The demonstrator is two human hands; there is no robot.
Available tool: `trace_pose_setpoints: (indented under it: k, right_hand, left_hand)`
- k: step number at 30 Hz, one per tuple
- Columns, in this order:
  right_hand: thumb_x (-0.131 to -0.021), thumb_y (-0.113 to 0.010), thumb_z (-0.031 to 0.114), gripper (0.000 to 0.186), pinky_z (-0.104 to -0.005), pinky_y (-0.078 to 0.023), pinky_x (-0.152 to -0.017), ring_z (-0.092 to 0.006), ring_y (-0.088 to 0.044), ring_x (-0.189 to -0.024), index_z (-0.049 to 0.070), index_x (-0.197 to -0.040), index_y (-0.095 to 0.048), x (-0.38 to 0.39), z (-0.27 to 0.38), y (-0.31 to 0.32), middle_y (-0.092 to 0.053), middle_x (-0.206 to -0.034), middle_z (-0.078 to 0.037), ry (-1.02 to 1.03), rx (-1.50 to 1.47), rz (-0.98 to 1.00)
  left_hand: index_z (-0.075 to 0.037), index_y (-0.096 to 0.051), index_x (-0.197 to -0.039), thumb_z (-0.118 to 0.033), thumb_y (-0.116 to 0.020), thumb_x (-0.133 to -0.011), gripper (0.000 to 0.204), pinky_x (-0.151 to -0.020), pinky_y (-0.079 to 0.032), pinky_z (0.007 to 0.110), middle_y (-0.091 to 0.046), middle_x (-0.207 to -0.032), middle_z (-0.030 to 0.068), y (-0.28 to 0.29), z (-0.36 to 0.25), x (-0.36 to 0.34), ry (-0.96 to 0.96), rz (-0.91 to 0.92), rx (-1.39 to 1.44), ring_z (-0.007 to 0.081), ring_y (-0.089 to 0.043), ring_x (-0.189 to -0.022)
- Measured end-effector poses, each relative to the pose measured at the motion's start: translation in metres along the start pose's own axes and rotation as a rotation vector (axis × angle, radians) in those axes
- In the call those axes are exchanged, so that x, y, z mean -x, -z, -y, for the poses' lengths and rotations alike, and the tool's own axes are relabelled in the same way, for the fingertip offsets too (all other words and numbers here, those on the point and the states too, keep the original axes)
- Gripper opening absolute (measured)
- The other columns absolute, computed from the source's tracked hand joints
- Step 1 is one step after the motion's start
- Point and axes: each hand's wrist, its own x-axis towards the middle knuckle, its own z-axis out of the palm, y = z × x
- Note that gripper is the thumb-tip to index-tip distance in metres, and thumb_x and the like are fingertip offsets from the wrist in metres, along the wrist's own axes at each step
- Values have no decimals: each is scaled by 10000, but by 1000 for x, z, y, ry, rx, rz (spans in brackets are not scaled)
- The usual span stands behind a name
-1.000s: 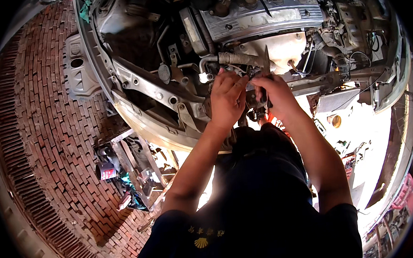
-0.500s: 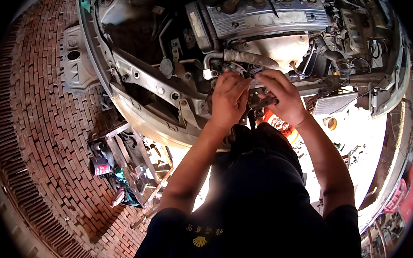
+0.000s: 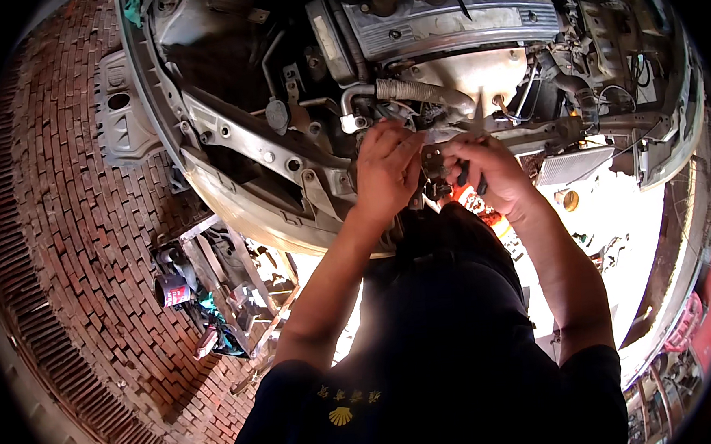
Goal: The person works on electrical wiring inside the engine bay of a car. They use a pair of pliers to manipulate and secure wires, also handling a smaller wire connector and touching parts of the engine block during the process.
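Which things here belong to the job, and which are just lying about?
Likely in the job: left hand; right hand; dark-handled tool in it; car engine.

Likely lying about: dark can with red label; grey panel; pink basket-like thing.

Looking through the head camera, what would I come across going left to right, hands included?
Dark container with a red label, left hand, right hand, grey finned panel, pink openwork object.

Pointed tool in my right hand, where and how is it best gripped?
Probably by its dark handle end, coming from your right side: the narrow tip points away from you, beyond your right hand, leaving the dark end nearest you.
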Motion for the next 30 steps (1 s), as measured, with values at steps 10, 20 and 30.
trace_pose_setpoints:
  k: [10, 20, 30]
  right_hand:
    - [-998, -694, 187, 178, -247, -456, -645, -64, -576, -715, 43, -1102, -714, 29, -84, 74, -733, -894, -28, 375, 277, -661]
    - [-986, -684, 85, 212, -266, -538, -784, -162, -666, -817, 2, -1176, -642, 3, -159, 66, -730, -1064, -105, 150, -406, -403]
    - [-945, -743, 101, 247, -266, -523, -699, -143, -657, -834, 48, -1174, -665, -15, -175, 46, -695, -1018, -38, 29, -440, -144]
  left_hand:
    - [-47, -782, -1033, 48, -736, -797, 258, -864, -513, 414, -716, -974, 73, 1, -10, -2, 12, -40, -27, 314, -643, -954]
    - [-1, -774, -1064, 65, -698, -879, 210, -766, -546, 333, -708, -1003, 121, -4, -20, 4, 221, 58, 44, 257, -696, -842]
    - [-4, -777, -1072, 37, -703, -906, 186, -801, -536, 325, -723, -991, 130, -4, -27, -8, 264, 61, 120, 243, -697, -885]
